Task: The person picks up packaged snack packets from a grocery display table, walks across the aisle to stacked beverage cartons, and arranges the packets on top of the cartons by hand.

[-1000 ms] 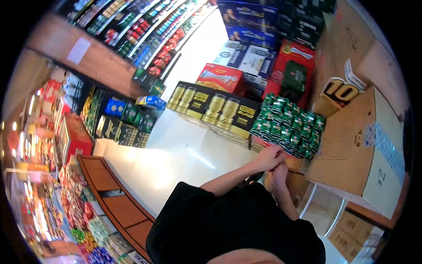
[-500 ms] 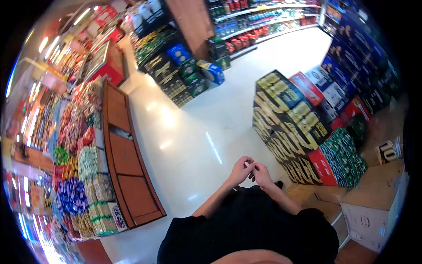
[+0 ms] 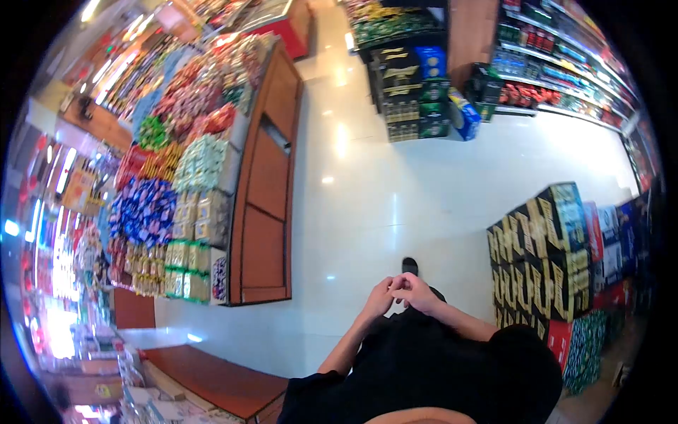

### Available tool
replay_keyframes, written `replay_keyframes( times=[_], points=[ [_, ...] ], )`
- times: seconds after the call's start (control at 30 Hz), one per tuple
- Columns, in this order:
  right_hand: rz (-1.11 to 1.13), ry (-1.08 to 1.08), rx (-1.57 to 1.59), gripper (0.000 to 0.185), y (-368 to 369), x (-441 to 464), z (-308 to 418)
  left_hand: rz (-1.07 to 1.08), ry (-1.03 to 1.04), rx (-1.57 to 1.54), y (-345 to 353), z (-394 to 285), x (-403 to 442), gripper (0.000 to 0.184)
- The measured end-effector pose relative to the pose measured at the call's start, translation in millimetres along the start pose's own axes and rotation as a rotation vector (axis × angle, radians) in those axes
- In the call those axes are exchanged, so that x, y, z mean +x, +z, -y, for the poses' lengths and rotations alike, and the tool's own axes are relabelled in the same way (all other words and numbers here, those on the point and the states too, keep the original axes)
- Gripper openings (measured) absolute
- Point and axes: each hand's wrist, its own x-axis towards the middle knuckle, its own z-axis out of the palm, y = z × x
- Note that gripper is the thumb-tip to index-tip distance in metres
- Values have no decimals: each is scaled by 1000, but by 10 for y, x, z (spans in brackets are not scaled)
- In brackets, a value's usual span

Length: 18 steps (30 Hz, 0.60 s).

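My left hand (image 3: 381,297) and my right hand (image 3: 418,292) meet in front of my black shirt (image 3: 424,367). Their fingers are bent and touch each other at the tips. Any object between them is hidden or too small to make out. Just beyond the hands, a dark shoe (image 3: 409,265) shows on the pale shiny floor (image 3: 360,219).
On my left stands a wooden display counter (image 3: 265,233) heaped with packaged goods (image 3: 141,212). Stacked black and gold cartons (image 3: 526,254) rise on my right. Ahead are more cartons (image 3: 402,95) and drink shelves (image 3: 558,71). A brown counter (image 3: 212,381) lies at lower left.
My view has turned to the right-hand stack's left, so the counter and cartons sit further right in the picture. A brown counter and a shoe have come into view. My hands stay together.
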Motion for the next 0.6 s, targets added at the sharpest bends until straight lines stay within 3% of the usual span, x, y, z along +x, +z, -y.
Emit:
replay_keyframes(
  times=[0.13, 0.27, 0.43, 0.6],
  points=[
    [149, 87, -107, 22, 161, 648, 106, -105, 61, -68, -387, -173, -41, 42],
    [284, 114, -178, 28, 484, 1499, 227, -320, -21, -205, -1015, 326, 331, 36],
    [457, 25, -243, 44, 1083, 2514, 881, -425, -97, 145, -2180, -52, 617, 49],
    [472, -59, -269, 38, 1452, 3443, 1407, -490, -73, 329, -3058, -382, 971, 50]
  ],
)
